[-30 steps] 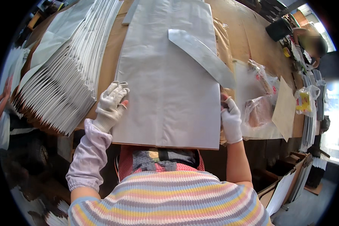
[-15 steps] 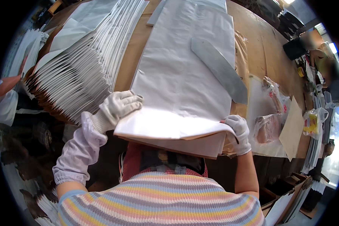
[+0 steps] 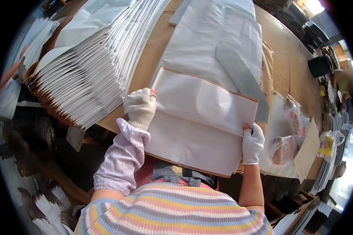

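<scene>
A large white paper sheet [image 3: 206, 100] with a brown edge is folded back over itself, its near end turned away from me across the pile of white paper [image 3: 192, 147]. My left hand [image 3: 140, 107], in a white glove with the thumb tip bare, is closed on the left side of this fold. At the right side, my gloved right hand [image 3: 253, 144] pinches the folded sheet near its lower corner. A flat grey strip [image 3: 241, 74] with an angled end lies on the paper, its near part beside the flap.
To the left stands a fanned stack of white folded paper [image 3: 86, 74] with brown edges. Plastic bags [image 3: 284, 147] and a beige board [image 3: 306, 149] lie on the right of the brown-covered table [image 3: 280, 51]. Another person's arm [image 3: 12, 72] shows at far left.
The sheet's near end has been lifted and folded away from me. Both hands have moved with it, and the left hand has closed on its edge. The view has shifted slightly.
</scene>
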`<control>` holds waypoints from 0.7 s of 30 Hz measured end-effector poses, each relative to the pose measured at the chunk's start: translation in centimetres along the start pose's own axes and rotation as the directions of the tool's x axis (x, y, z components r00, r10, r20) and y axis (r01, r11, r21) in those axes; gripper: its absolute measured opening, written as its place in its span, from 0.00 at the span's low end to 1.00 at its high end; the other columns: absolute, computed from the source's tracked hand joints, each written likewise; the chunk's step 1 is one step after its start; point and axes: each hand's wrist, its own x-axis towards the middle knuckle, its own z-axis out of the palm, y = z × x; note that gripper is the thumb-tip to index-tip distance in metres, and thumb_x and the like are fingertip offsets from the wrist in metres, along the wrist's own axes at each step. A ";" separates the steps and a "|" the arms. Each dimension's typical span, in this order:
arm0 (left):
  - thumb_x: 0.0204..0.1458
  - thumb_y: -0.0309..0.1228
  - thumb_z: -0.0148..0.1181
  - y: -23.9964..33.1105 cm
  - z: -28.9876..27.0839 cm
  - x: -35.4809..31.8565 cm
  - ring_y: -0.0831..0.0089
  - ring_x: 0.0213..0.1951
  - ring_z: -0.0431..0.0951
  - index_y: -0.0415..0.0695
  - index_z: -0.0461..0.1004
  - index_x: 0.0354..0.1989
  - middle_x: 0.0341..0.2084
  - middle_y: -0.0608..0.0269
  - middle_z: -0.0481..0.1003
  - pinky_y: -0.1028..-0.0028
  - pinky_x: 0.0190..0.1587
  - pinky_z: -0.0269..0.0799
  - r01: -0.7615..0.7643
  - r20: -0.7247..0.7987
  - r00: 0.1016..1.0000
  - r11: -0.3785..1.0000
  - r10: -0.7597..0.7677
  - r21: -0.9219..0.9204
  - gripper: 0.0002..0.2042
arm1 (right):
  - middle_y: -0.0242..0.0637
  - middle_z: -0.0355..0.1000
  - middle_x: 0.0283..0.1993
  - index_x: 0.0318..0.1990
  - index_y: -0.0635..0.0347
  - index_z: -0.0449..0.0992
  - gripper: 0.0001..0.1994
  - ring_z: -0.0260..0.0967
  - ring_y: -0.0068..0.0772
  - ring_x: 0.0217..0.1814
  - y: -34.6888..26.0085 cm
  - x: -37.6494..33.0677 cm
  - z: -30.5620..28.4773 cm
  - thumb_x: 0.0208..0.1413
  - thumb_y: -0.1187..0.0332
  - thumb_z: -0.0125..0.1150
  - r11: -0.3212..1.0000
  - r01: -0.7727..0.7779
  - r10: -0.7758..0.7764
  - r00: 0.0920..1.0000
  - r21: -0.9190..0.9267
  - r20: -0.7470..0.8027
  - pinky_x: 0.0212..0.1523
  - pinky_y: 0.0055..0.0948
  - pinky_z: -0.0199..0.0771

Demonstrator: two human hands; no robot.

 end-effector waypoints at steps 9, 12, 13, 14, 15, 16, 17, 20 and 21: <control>0.60 0.41 0.59 0.8 -0.6 0.6 0.57 0.35 0.85 0.46 0.81 0.34 0.30 0.57 0.83 0.58 0.40 0.80 0.091 0.131 0.986 0.993 -0.101 0.080 0.12 | 0.44 0.76 0.49 0.57 0.60 0.74 0.21 0.75 0.55 0.49 0.8 -0.8 1.0 0.54 0.71 0.66 0.936 0.220 -0.257 0.961 -0.275 -0.107 0.47 0.47 0.75; 0.60 0.41 0.59 0.2 0.0 0.3 0.57 0.36 0.85 0.46 0.81 0.35 0.30 0.58 0.83 0.57 0.41 0.80 0.072 0.121 0.989 0.987 -0.089 0.140 0.12 | 0.46 0.71 0.63 0.66 0.62 0.68 0.32 0.67 0.57 0.66 -2.0 0.6 0.4 0.52 0.70 0.68 0.740 0.559 -0.634 0.765 -0.374 -0.111 0.64 0.54 0.67; 0.61 0.41 0.58 0.0 0.1 0.6 0.56 0.36 0.85 0.46 0.81 0.36 0.31 0.56 0.83 0.56 0.41 0.80 0.062 0.139 0.987 0.989 -0.081 0.134 0.12 | 0.48 0.67 0.67 0.66 0.62 0.69 0.32 0.62 0.57 0.70 -2.2 1.0 1.3 0.52 0.67 0.68 0.691 0.625 -0.663 0.748 -0.363 0.024 0.70 0.56 0.59; 0.61 0.42 0.58 0.3 0.0 0.7 0.56 0.37 0.85 0.46 0.81 0.36 0.31 0.55 0.83 0.56 0.41 0.80 0.061 0.164 0.983 0.988 -0.084 0.139 0.13 | 0.49 0.64 0.71 0.67 0.61 0.69 0.33 0.56 0.56 0.75 -2.3 1.2 2.4 0.53 0.63 0.68 0.646 0.686 -0.678 0.717 -0.335 0.161 0.75 0.58 0.52; 0.62 0.42 0.57 0.7 -0.4 1.1 0.55 0.37 0.85 0.46 0.81 0.36 0.32 0.54 0.83 0.56 0.41 0.80 0.063 0.188 0.978 0.987 -0.091 0.147 0.13 | 0.50 0.63 0.71 0.67 0.61 0.69 0.34 0.56 0.56 0.75 -2.7 1.6 2.8 0.52 0.60 0.68 0.651 0.682 -0.664 0.725 -0.334 0.185 0.76 0.57 0.51; 0.62 0.43 0.57 0.9 -1.1 1.4 0.55 0.37 0.85 0.46 0.81 0.36 0.32 0.54 0.83 0.55 0.41 0.80 0.072 0.210 0.972 0.984 -0.106 0.164 0.14 | 0.52 0.62 0.71 0.68 0.61 0.68 0.36 0.56 0.56 0.75 -3.3 2.0 3.2 0.52 0.57 0.69 0.655 0.683 -0.654 0.727 -0.323 0.212 0.76 0.57 0.51; 0.63 0.46 0.57 1.3 -1.9 2.1 0.55 0.40 0.85 0.45 0.81 0.39 0.36 0.55 0.84 0.56 0.44 0.81 0.048 0.343 0.930 0.970 -0.131 0.240 0.16 | 0.53 0.62 0.71 0.68 0.60 0.68 0.37 0.56 0.56 0.75 -3.5 1.9 3.4 0.51 0.54 0.69 0.659 0.685 -0.644 0.728 -0.312 0.238 0.76 0.57 0.51; 0.63 0.44 0.55 4.0 -4.5 5.3 0.56 0.56 0.79 0.46 0.76 0.54 0.55 0.51 0.78 0.54 0.56 0.75 -0.049 0.565 0.781 0.874 -0.268 0.483 0.18 | 0.53 0.63 0.70 0.67 0.60 0.69 0.39 0.56 0.54 0.74 -3.8 2.5 3.1 0.50 0.48 0.68 0.672 0.669 -0.603 0.743 -0.316 0.291 0.76 0.54 0.51; 0.63 0.46 0.55 1.6 -2.6 4.3 0.56 0.71 0.62 0.46 0.65 0.68 0.71 0.50 0.62 0.50 0.71 0.58 -0.402 0.446 0.882 0.735 0.152 0.546 0.28 | 0.52 0.65 0.67 0.66 0.60 0.70 0.40 0.58 0.52 0.72 -5.1 3.1 2.8 0.49 0.46 0.69 0.714 0.636 -0.541 0.767 -0.293 0.346 0.76 0.53 0.51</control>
